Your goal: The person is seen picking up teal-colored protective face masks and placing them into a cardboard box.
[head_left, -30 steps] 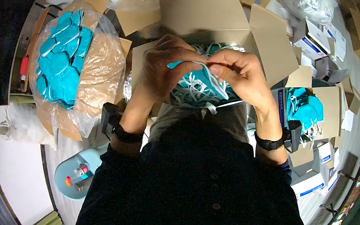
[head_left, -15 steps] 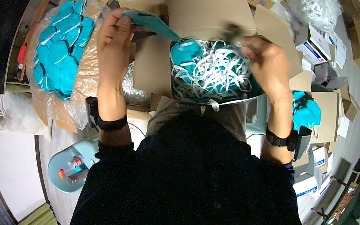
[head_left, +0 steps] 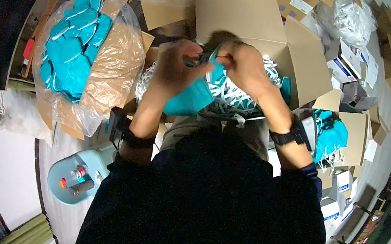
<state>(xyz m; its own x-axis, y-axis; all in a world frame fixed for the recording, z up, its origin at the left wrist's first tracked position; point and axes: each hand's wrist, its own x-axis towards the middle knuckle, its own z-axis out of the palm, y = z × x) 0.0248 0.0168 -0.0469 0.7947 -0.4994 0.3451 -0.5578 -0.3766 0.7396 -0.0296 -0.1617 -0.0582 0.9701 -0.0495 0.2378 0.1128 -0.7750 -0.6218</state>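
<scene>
A teal face mask [head_left: 192, 96] hangs over the near left part of an open cardboard box, below my left hand [head_left: 176, 69]. That hand is blurred, but its fingers look closed on the mask. Close beside it, the curled fingers of my right hand [head_left: 244, 67] pinch the mask's upper edge; my fingers partly hide what exactly they grip. Beneath both hands, a tangle of white elastic straps [head_left: 234, 93] lies over more teal masks in the box.
To the left, a plastic-lined carton [head_left: 118, 60] holds a heap of teal masks [head_left: 71, 47]. More masks [head_left: 331, 137] lie in a box at the right. A blue tub [head_left: 59, 179] with bottles stands at the lower left. Small white boxes [head_left: 344, 61] sit at the upper right.
My left hand has brought the mask rightward and down over the box. My right hand has moved left, and the hands are now close together at the mask.
</scene>
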